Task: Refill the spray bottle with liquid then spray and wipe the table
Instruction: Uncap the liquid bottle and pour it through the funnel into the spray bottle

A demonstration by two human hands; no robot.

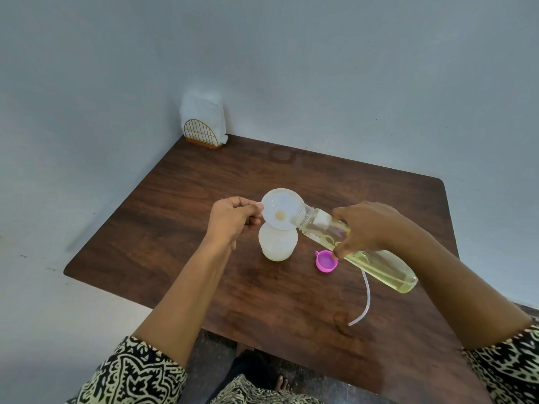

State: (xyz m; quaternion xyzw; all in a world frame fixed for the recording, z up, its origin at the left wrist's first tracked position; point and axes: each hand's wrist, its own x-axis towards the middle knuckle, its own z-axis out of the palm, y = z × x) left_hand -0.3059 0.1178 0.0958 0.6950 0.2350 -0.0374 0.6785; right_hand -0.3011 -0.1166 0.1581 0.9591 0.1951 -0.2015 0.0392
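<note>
Table [175, 228]: dark wood grain, low sheen. Funnel [281, 208], spray bottle [277, 246]: frosted matt plastic. Refill bottle [379, 266]: clear glossy plastic. Pink cap [326, 260]: smooth plastic. Napkin holder [201, 137]: gold wire, paper napkins [201, 109].

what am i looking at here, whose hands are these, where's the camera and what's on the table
No machine here: one camera on a person's head looks down at their bare hands over a wooden table. The left hand pinches the tab of a white funnel set in a white bottle. The right hand tilts a clear bottle of yellow liquid to the funnel's rim. A pink cap and a thin tube lie on the table; a napkin holder stands at the far corner.
</note>
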